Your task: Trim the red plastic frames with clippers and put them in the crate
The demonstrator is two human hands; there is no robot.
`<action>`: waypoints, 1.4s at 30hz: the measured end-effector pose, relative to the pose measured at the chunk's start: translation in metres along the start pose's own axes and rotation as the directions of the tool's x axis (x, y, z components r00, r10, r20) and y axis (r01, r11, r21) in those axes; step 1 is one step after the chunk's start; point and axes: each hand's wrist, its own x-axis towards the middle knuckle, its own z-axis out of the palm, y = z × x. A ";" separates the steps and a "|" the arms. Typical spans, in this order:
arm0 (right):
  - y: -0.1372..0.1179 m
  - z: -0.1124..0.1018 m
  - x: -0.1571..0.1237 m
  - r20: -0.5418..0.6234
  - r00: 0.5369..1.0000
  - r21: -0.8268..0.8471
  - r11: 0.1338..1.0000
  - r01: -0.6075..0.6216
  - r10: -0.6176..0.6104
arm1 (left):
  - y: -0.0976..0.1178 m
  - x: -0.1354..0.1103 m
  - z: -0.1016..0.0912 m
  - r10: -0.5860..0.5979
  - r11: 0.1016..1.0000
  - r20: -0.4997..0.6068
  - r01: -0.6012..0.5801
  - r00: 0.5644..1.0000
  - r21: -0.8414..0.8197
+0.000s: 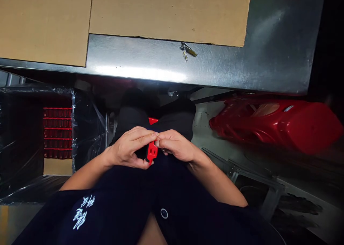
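Observation:
Above my lap, my left hand (135, 146) holds a small red plastic part (152, 152) between its thumb and fingers. The part has small rectangular openings on its face and a dark lower edge. My right hand (174, 145) is closed in a pinch at the part's upper right edge, close to the left fingertips. What lies under the right fingertips is hidden. Another bit of red (153, 120) shows just beyond the hands, between the legs; whether it belongs to the same part I cannot tell.
A metal table (134, 58) carries cardboard sheets (166, 15) and a nail clipper (189, 51) near its front edge. At left, a plastic-lined box (73, 130) contains stacked rows of red parts (57, 133). A large red moulded shell (279, 125) lies at right, below table height.

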 end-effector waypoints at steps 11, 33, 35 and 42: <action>-0.002 0.004 0.004 0.001 1.000 0.060 0.998 -0.022 0.022 | -0.001 0.000 -0.001 -0.005 1.000 -0.020 0.005 1.000 -0.006; 0.001 0.004 0.000 0.021 0.996 0.130 0.988 0.083 -0.087 | 0.000 -0.004 0.001 -0.017 1.000 -0.050 0.016 0.999 -0.024; 0.002 0.004 -0.002 0.007 0.997 0.110 0.991 0.076 -0.077 | 0.000 -0.004 0.002 -0.020 0.999 -0.046 0.019 0.999 -0.026; 0.001 0.008 -0.003 -0.062 0.997 -0.132 0.991 0.032 -0.041 | 0.000 -0.003 0.003 -0.004 1.000 -0.047 0.003 0.999 -0.010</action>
